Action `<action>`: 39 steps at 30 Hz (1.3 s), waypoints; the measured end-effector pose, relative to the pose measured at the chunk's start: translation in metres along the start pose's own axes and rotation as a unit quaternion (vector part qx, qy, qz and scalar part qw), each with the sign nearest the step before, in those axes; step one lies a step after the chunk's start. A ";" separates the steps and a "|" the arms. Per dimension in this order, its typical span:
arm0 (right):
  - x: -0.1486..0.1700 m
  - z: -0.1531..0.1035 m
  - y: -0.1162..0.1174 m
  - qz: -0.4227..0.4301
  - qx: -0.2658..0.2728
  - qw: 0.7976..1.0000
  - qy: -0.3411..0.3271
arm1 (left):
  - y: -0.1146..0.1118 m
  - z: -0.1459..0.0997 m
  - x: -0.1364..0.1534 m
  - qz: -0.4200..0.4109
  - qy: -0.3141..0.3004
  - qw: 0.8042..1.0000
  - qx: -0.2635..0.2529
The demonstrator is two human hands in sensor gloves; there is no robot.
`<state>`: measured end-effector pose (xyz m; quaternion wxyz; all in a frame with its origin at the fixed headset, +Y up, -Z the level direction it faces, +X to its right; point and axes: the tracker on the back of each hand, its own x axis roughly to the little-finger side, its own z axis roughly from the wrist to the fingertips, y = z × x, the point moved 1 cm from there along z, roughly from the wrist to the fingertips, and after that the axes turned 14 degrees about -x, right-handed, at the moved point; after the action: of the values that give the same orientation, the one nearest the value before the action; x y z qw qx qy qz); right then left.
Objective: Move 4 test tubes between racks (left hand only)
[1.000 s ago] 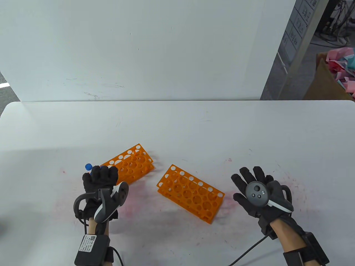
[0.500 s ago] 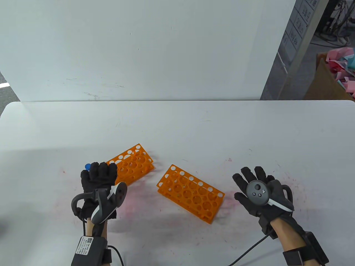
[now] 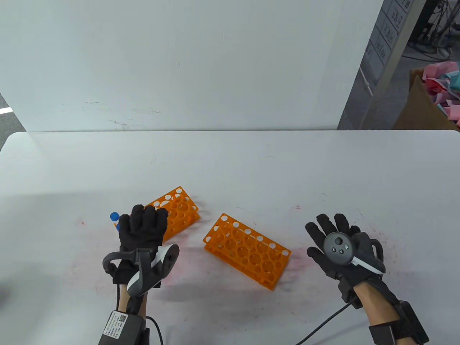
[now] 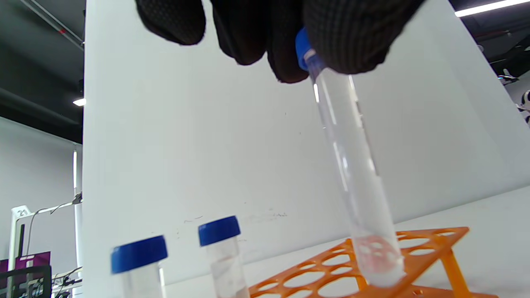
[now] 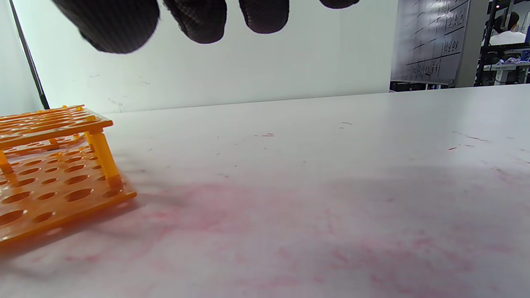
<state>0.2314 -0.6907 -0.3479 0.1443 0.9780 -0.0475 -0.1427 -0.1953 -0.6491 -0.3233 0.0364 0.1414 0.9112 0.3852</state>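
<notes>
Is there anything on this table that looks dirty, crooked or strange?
Yes. The table has pinkish-red smears, strongest near the right hand and the right rack. Both orange racks lie askew to the table edge. The tube held by the left hand tilts slightly over the left rack.

Nothing here can be read. Behind my left hand (image 3: pixel 143 230), on my forearm, a grey box (image 3: pixel 119 325) carries a white label (image 3: pixel 115 323) with a QR code and lines of print, too small to make out. Far beyond my right fingers (image 5: pixel 194 18), a grey wall panel (image 5: pixel 434 41) bears rows of dark marks, too blurred to tell
</notes>
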 end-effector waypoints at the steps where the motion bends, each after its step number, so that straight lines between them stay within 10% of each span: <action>1: -0.001 0.000 0.000 -0.001 -0.002 1.000 -0.001 | 0.001 0.000 -0.004 0.002 -0.010 1.000 0.000; 39: -0.004 0.003 0.001 0.018 -0.014 1.000 0.000 | 0.059 -0.001 -0.106 -0.175 -0.118 0.976 -0.059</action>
<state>0.2266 -0.6923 -0.3490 0.1604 0.9750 -0.0626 -0.1403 -0.0808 -0.6407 -0.2847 0.2190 0.0220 0.8869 0.4061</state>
